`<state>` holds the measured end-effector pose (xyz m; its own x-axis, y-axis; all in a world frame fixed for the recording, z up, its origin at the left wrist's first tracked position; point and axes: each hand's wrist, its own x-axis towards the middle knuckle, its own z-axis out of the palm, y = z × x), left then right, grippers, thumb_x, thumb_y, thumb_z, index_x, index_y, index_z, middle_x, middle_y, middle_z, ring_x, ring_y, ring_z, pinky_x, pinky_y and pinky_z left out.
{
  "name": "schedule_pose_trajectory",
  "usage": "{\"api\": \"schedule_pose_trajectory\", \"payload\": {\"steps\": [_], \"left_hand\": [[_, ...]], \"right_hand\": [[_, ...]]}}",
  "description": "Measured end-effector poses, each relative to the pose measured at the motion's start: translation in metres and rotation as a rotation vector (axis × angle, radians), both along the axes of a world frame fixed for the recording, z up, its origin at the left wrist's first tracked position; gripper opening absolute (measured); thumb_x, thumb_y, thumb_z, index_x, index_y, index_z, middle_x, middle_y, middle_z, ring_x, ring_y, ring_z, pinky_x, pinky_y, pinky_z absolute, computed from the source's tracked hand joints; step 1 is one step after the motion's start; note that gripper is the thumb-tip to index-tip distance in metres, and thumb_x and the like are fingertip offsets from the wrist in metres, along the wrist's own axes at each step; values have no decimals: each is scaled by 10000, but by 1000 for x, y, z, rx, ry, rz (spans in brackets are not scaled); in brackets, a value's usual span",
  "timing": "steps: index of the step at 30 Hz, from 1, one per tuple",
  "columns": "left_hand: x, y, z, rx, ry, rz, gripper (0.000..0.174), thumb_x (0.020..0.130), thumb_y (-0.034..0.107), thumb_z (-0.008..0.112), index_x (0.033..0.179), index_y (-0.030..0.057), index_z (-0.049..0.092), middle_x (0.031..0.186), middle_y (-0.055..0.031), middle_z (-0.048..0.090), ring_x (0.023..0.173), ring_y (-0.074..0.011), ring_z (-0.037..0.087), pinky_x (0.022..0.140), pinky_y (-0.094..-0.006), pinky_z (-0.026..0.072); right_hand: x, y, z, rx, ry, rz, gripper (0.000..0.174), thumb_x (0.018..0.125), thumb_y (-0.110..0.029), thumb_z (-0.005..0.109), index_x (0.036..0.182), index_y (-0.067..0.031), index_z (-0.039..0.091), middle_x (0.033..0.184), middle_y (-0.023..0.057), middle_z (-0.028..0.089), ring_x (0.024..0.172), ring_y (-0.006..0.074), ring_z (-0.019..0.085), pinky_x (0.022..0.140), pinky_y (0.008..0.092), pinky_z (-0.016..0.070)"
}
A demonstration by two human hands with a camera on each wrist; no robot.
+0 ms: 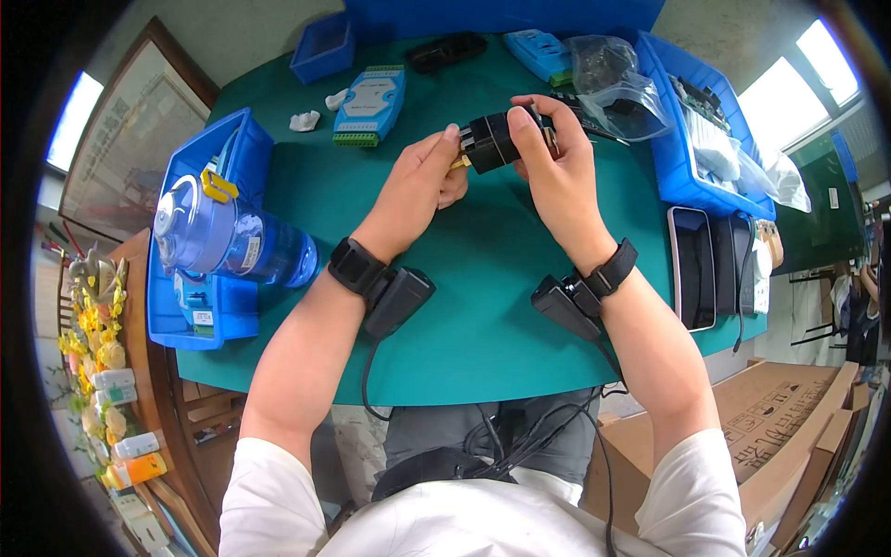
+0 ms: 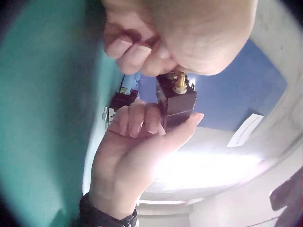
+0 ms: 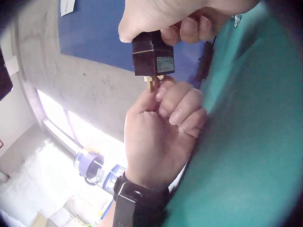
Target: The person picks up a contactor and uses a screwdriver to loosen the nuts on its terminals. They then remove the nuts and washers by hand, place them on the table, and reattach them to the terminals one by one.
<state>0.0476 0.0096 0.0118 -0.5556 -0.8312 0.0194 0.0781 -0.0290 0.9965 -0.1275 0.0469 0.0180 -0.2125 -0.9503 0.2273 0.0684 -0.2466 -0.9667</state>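
Note:
A black block-shaped device (image 1: 490,142) with brass threaded fittings is held above the table. The right hand (image 1: 560,172) grips its body, thumb on the near side and fingers curled round the back. At the fitting end, the left hand (image 1: 418,190) has thumb and index finger pinched together on a fitting, its other fingers curled. In the right wrist view a label shows on the device (image 3: 153,54), and one brass fitting (image 3: 149,84) stands free beside the left fingertips. The left wrist view shows another brass post (image 2: 180,84) beside the left hand (image 2: 175,38).
Blue bins stand left (image 1: 243,167) and right (image 1: 664,158), with a water bottle (image 1: 269,249) by the left one. Behind the hands lie a blue-and-white module (image 1: 369,104), a dark case (image 1: 445,52) and plastic bags (image 1: 617,88). A phone (image 1: 691,269) lies right.

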Motion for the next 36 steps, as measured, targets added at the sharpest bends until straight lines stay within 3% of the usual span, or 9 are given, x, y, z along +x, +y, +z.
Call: {"api": "schedule_pose_trajectory", "payload": {"steps": [15,20,27,32,36], "left_hand": [[-2,2,3,18,37,-14,415,1095,417,344,868,87,455,637,44,322,594,-95,330,576,-258,292],[-1,3,2,-12,-22,-96,495,1091,463,308,812,81,454,653,34,348,607,-98,329,592,-252,286],[-5,7,-1,-65,-133,-124,375,1076,374,442,909,53,540,695,52,396,623,-54,323,580,-234,286],[-5,9,1,-174,-333,-65,240,1046,278,550,1006,45,593,733,69,461,637,-7,348,547,-213,268],[-6,9,-1,-269,-327,-36,230,1039,254,562,975,37,604,717,72,462,625,-11,359,537,-223,276]], "right_hand": [[1,0,0,-126,7,36,364,995,-238,649,1295,-54,555,828,-33,577,700,4,455,584,186,354],[-4,-2,1,18,-102,-9,330,1007,-328,613,1206,-67,644,757,-63,551,635,2,441,535,192,348],[-8,-9,-6,44,-167,-62,364,998,-407,599,1124,-83,705,703,-78,530,576,0,414,492,195,320],[-11,-9,-6,66,-188,-71,362,994,-392,607,1101,-62,712,706,-79,531,583,-1,410,486,199,301],[-12,-7,-2,37,-113,-92,329,985,-339,628,1074,-35,714,726,-75,547,608,1,425,505,203,318]]}}
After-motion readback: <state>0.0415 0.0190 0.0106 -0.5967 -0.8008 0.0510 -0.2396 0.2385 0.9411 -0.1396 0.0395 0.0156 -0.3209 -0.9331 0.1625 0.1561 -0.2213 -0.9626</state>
